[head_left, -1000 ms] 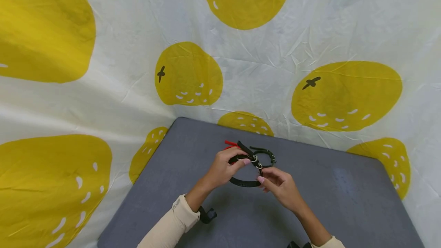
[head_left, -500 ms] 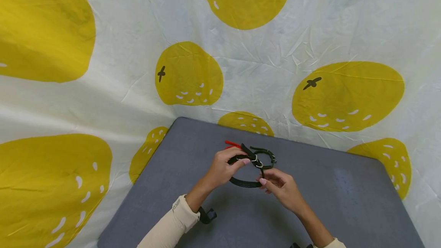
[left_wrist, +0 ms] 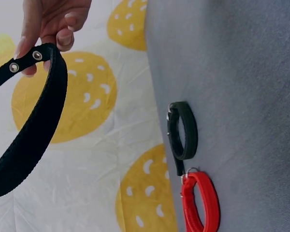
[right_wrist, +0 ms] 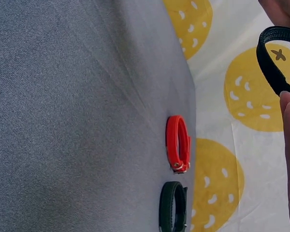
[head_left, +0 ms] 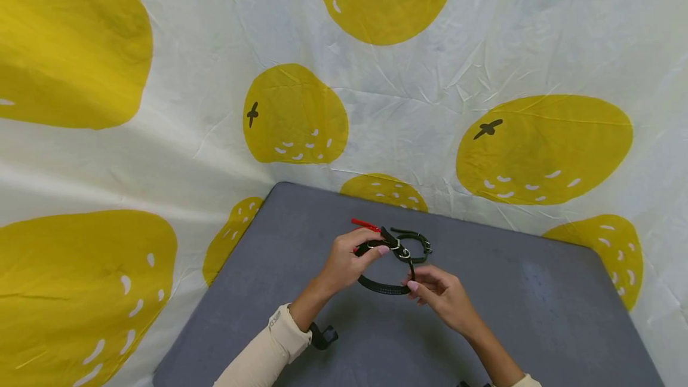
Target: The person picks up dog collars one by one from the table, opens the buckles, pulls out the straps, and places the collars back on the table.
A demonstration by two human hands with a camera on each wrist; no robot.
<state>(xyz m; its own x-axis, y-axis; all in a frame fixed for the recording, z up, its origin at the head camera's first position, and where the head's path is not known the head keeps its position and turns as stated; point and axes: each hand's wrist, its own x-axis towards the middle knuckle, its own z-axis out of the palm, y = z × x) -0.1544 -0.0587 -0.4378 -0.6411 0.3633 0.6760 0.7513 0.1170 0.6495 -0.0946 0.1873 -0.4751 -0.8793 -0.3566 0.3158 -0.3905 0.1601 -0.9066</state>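
Left hand (head_left: 352, 258) and right hand (head_left: 442, 298), each grip pinching the looped black strap collar (head_left: 383, 287) with metal eyelets above the worktop (head_left: 537, 321); I judge the far red strap collar (right_wrist: 172, 139) and dark-green strap collar (left_wrist: 191, 129) buckled, the black one's fastening unconfirmed.

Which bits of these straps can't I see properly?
Head: most of the red flat strap loop, behind the left hand.
Head: how the silver metal buckle fastens, too small.
Left wrist: part of the black leather-look strap loop, cut by the left edge.
Right wrist: part of the dark green strap loop, cut by the bottom edge.
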